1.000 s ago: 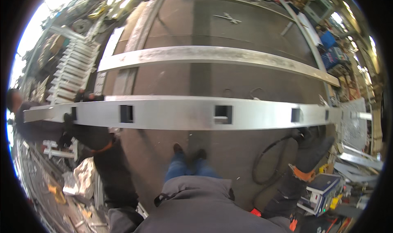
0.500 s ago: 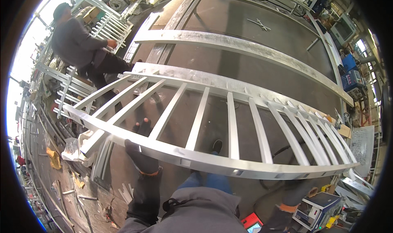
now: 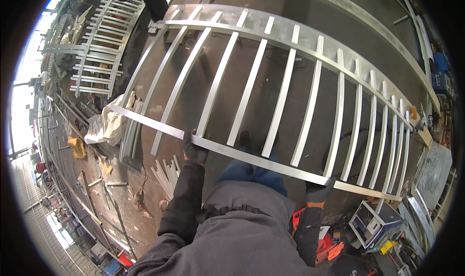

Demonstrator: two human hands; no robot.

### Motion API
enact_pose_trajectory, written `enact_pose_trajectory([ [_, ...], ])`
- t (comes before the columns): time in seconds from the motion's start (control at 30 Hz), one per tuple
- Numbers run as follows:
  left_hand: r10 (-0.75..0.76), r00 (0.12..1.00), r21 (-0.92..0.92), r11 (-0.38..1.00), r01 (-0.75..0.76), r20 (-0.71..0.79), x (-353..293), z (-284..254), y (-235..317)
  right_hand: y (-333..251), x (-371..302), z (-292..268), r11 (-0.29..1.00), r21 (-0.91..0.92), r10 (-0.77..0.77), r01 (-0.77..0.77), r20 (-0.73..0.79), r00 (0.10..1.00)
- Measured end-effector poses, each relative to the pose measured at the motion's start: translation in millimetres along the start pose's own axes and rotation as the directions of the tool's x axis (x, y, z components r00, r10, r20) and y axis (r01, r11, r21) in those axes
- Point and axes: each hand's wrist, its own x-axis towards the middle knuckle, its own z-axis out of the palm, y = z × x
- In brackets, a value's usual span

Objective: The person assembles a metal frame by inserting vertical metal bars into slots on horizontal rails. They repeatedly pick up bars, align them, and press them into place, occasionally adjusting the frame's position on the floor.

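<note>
A wide silver metal railing panel (image 3: 254, 77) lies in front of me, with many upright bars and a long far rail (image 3: 310, 53). Along its near side runs a flat near rail (image 3: 242, 155). Several bars end a little short of this rail in the picture. My left hand (image 3: 195, 151), in a dark glove with an orange cuff, is closed around the rail left of centre. Farther right, my right hand (image 3: 319, 190), gloved alike, grips the same rail from below; its fingers are partly hidden.
A person in dark clothes (image 3: 152, 2) is at the far left, beside a smaller barred panel (image 3: 104, 46). A blue-and-white machine (image 3: 375, 225) stands at the lower right. Loose metal strips (image 3: 167, 174) and a pale plastic bag (image 3: 109, 123) lie on the left.
My right hand has come up from the lower right onto the near rail. The panel has shifted and its near rail has tilted. The other person has moved toward the top edge.
</note>
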Motion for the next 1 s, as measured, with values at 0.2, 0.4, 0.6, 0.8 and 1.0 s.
enact_pose_trajectory([
  [0.2, 0.022, 0.966, 0.188, 0.982, 0.028, -0.258, 35.1, -44.7, -30.1, 24.9, 41.5, -48.3, 0.994, -0.017, 0.110, -0.112, -0.088, 0.990],
  [0.4, 0.057, 0.876, 0.217, 0.975, 0.056, -0.480, 74.6, -76.0, -44.2, 34.4, 58.3, -73.4, 0.971, 0.120, 0.214, -0.209, -0.029, 0.976],
  [0.6, 0.028, 0.901, 0.263, 0.960, 0.096, -0.433, 101.0, -105.1, -49.6, 40.0, 61.2, -76.4, 0.955, 0.166, 0.270, -0.245, -0.151, 0.951],
  [0.8, 0.069, 0.899, 0.329, 0.940, 0.086, -0.432, 136.9, -135.9, -46.7, 40.4, 70.9, -74.4, 0.001, -0.979, -0.376, 0.202, 0.187, 0.907],
  [1.0, 0.246, 0.749, 0.482, 0.869, 0.110, -0.615, 117.4, -93.5, -56.6, 43.1, 72.5, -87.7, 0.131, -0.975, -0.282, 0.178, 0.135, 0.950],
])
